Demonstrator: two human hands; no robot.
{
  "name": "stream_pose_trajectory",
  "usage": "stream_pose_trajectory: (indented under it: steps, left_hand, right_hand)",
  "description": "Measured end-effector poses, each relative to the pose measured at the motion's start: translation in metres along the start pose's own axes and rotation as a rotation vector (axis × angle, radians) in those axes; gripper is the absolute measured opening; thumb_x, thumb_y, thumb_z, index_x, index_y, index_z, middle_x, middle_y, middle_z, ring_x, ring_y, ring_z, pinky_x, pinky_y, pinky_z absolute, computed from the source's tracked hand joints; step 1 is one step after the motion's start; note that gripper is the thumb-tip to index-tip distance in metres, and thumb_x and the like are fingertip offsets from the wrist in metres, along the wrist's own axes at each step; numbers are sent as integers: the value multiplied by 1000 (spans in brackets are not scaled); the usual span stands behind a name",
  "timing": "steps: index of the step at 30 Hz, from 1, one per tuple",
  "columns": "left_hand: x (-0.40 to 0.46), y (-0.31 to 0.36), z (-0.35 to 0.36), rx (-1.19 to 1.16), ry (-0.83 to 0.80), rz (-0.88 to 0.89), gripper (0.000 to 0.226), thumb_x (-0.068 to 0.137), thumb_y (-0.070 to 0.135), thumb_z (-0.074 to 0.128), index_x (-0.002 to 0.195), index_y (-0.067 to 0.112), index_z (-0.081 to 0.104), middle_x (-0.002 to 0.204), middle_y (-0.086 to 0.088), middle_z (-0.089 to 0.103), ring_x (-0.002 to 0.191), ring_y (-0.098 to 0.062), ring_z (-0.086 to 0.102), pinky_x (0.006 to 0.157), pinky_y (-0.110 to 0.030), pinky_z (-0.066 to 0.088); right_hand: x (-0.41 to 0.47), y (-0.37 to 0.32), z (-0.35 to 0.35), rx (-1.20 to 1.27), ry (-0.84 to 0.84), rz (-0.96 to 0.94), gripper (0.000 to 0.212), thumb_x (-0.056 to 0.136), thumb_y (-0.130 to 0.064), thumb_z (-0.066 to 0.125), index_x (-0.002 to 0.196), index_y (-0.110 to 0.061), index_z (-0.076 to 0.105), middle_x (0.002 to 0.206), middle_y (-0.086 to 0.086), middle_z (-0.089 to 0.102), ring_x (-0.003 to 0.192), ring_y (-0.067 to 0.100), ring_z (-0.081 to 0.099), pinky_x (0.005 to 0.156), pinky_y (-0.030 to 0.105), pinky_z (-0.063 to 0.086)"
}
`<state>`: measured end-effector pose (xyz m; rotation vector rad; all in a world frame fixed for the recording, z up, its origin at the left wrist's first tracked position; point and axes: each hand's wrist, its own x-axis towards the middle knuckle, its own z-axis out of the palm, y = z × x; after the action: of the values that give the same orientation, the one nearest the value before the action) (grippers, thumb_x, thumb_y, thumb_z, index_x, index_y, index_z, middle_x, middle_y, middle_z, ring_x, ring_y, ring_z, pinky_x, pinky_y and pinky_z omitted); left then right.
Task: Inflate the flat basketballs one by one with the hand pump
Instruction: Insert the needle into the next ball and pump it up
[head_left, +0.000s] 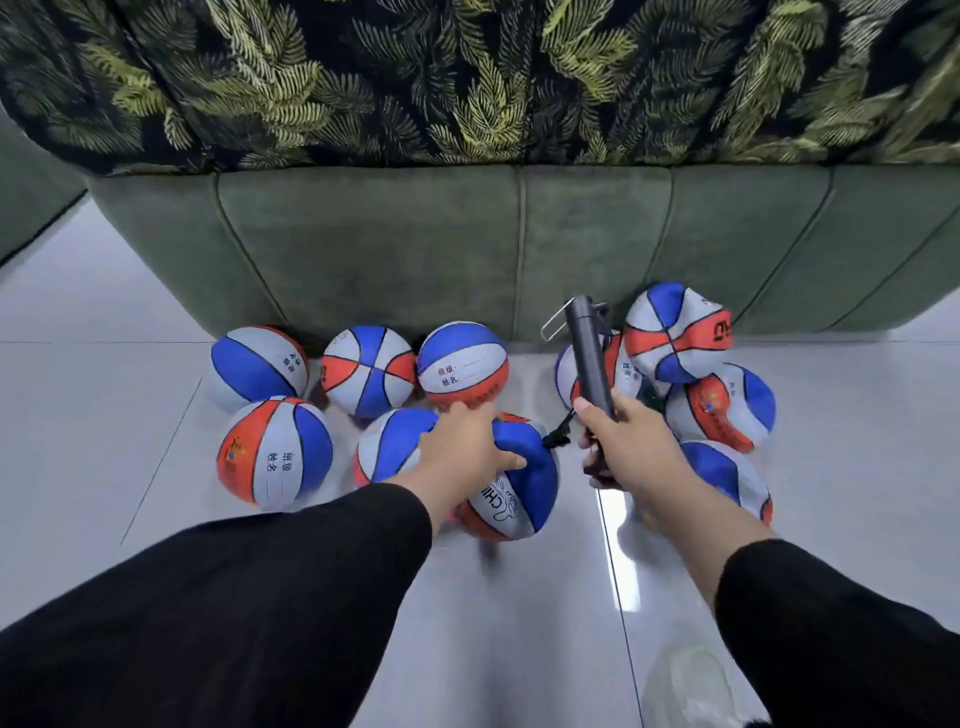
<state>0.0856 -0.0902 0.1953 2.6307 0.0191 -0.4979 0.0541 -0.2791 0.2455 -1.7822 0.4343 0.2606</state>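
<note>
A dented blue, white and orange basketball (511, 499) lies on the floor at the centre. My left hand (462, 441) grips its upper left side, thumb across the blue panel. My right hand (626, 441) holds the black hand pump (587, 353) near its lower end, barrel pointing up and away. The pump's short black hose (558, 436) reaches the top of the held ball. Several round, inflated balls (257, 366) sit to the left. Several crumpled flat balls (675, 332) are piled at the right.
A green upholstered sofa base (415, 244) stands right behind the balls, with a leaf-patterned cover (467, 78) draped above it. The floor is glossy grey tile (130, 415). A clear plastic bag (685, 680) lies near my right sleeve.
</note>
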Motion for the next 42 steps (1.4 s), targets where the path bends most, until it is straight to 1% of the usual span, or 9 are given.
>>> stream_pose_trajectory:
  steps: [11, 16, 20, 23, 25, 28, 32, 37, 42]
  left_hand:
    - [53, 1, 81, 48, -144, 67, 67, 87, 37, 80, 143, 22, 47, 134, -14, 48, 125, -36, 50, 103, -46, 47]
    - [64, -5, 89, 101, -29, 129, 56, 89, 29, 78, 136, 13, 54, 138, -16, 46, 130, -38, 46, 105, -45, 43]
    - [61, 1, 82, 22, 38, 115, 59, 97, 23, 67, 152, 18, 47, 152, -13, 41, 141, -35, 40, 112, -43, 38]
    - [48, 8, 74, -43, 134, 135, 39, 103, 21, 57, 142, 14, 58, 143, -11, 52, 130, -32, 48, 106, -41, 41]
    - [34, 19, 66, -196, 214, 91, 26, 106, 27, 52, 119, 11, 68, 122, -9, 64, 110, -29, 56, 92, -40, 46]
    - [16, 33, 58, -489, 167, -79, 40, 108, 38, 47, 93, 8, 68, 94, -9, 72, 91, -33, 63, 80, -40, 51]
    - [-18, 45, 52, -830, 104, -178, 42, 106, 43, 52, 87, 10, 71, 81, 2, 73, 83, -23, 69, 87, -39, 55]
    - [-63, 45, 54, -1001, 65, -264, 42, 98, 49, 67, 103, 7, 70, 73, 3, 59, 67, -14, 53, 64, -28, 42]
    - [-89, 43, 48, -1196, 224, -360, 24, 100, 37, 64, 109, 15, 65, 82, -3, 62, 74, -21, 59, 67, -31, 48]
  right_hand:
    - [-10, 91, -5, 192, 37, 202, 26, 100, -36, 65, 91, -11, 65, 75, 6, 65, 67, 19, 61, 61, 32, 56]
    - [1, 96, -1, 218, -13, 218, 32, 103, -42, 57, 90, -13, 58, 74, 7, 61, 66, 22, 61, 59, 33, 48]
    - [6, 92, 0, 190, -12, 236, 39, 106, -46, 47, 90, -12, 57, 71, 7, 59, 63, 21, 62, 56, 31, 41]
    - [4, 86, -2, 119, -4, 246, 41, 106, -49, 45, 97, -11, 56, 69, 4, 62, 59, 18, 64, 51, 26, 39]
    - [1, 81, -4, 94, -2, 243, 42, 106, -50, 45, 97, -10, 56, 66, 3, 63, 58, 19, 66, 49, 24, 38]
    - [-10, 77, -2, 120, 8, 251, 49, 108, -49, 41, 96, -6, 62, 64, 7, 64, 58, 23, 65, 47, 25, 37]
    - [-32, 78, 8, 104, 51, 246, 58, 109, -46, 36, 97, 2, 67, 64, 13, 67, 54, 26, 64, 44, 24, 36]
    - [-70, 76, 19, 28, 40, 217, 62, 109, -44, 35, 87, 1, 70, 61, 14, 67, 49, 23, 62, 44, 21, 38]
    - [-102, 85, 27, 361, 133, 239, 58, 108, -54, 35, 104, -9, 72, 81, 15, 74, 69, 27, 65, 63, 33, 48]
